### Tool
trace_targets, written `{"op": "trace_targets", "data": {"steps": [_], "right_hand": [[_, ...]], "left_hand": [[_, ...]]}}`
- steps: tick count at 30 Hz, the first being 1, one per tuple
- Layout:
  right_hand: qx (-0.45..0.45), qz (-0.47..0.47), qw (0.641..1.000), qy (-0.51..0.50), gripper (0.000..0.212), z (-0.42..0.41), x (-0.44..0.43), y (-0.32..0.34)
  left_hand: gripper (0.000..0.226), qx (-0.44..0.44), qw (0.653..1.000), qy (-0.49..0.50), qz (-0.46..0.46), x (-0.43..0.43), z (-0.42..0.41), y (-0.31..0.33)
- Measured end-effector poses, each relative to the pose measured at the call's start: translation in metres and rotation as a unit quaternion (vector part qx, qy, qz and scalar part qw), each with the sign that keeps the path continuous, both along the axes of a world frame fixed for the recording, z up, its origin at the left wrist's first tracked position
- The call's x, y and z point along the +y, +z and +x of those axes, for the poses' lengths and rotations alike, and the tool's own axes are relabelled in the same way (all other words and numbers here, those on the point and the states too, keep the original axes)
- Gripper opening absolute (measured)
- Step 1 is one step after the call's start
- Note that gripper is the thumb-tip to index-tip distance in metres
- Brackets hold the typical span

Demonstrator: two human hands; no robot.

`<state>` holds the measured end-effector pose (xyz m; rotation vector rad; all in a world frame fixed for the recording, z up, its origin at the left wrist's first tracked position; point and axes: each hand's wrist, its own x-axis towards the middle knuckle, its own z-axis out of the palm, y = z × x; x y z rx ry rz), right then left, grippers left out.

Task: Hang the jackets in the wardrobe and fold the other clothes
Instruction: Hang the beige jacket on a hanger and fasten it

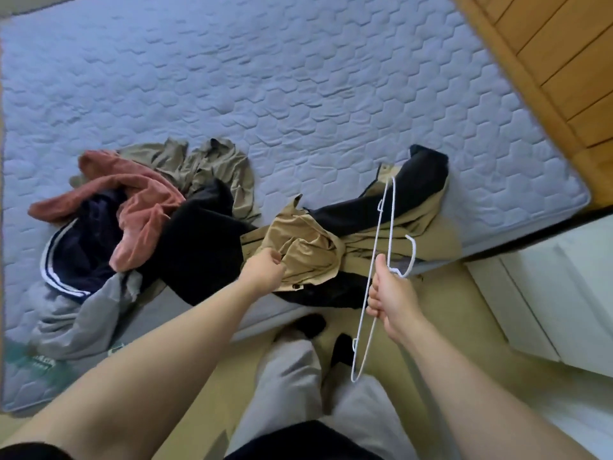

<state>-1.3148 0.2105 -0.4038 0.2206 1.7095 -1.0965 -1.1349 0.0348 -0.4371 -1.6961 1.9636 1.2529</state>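
Tan jacket (pixel 308 240): soft, limp, black-lined; crumpled at the mattress (pixel 298 78) edge nearest you.
Left hand (pixel 262 269): your fingers pinch its tan cloth.
Right hand (pixel 393 298): closed round white wire hanger (pixel 374 260); light, thin.
Hold: take the collar; cloth will likely sag.

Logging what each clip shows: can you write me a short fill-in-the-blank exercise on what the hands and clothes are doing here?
1. The right hand grips a ____ wire hanger.
2. The left hand grips the tan jacket, which lies on the ____.
3. In the picture, the pink garment lies to the ____ of that jacket.

Missing words: white; mattress; left.
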Motion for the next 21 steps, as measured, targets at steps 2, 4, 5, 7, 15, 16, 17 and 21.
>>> {"op": "trace_targets", "data": {"steps": [2, 4, 5, 7, 15, 16, 17, 21], "right_hand": [[0.016, 0.015, 1.000, -0.001, 0.053, -0.003, -0.009, -0.013], [0.029, 0.029, 0.999, -0.009, 0.052, -0.005, -0.023, -0.024], [0.036, 0.038, 0.999, -0.014, 0.053, -0.006, -0.030, -0.029], [0.050, 0.050, 0.997, -0.024, 0.054, -0.005, -0.047, -0.040], [0.043, 0.117, 0.992, -0.005, 0.070, 0.003, -0.089, -0.073], [0.049, 0.121, 0.991, 0.004, 0.070, 0.003, -0.089, -0.076], [0.057, 0.122, 0.991, 0.011, 0.069, 0.003, -0.089, -0.078], [0.074, 0.119, 0.990, -0.001, 0.069, 0.004, -0.086, -0.078]], "left_hand": [[0.036, -0.013, 0.999, -0.045, -0.015, -0.028, -0.019, -0.024], [0.034, -0.018, 0.991, -0.124, -0.045, -0.053, -0.037, -0.055], [0.036, -0.030, 0.984, -0.168, -0.054, -0.064, -0.046, -0.071], [0.047, -0.069, 0.963, -0.250, -0.072, -0.085, -0.065, -0.102], [0.072, -0.148, 0.806, -0.540, -0.191, -0.157, -0.121, -0.181], [0.070, -0.163, 0.792, -0.553, -0.201, -0.163, -0.124, -0.188], [0.067, -0.182, 0.782, -0.562, -0.200, -0.168, -0.127, -0.194], [0.039, -0.282, 0.764, -0.570, -0.107, -0.169, -0.137, -0.202]]}}
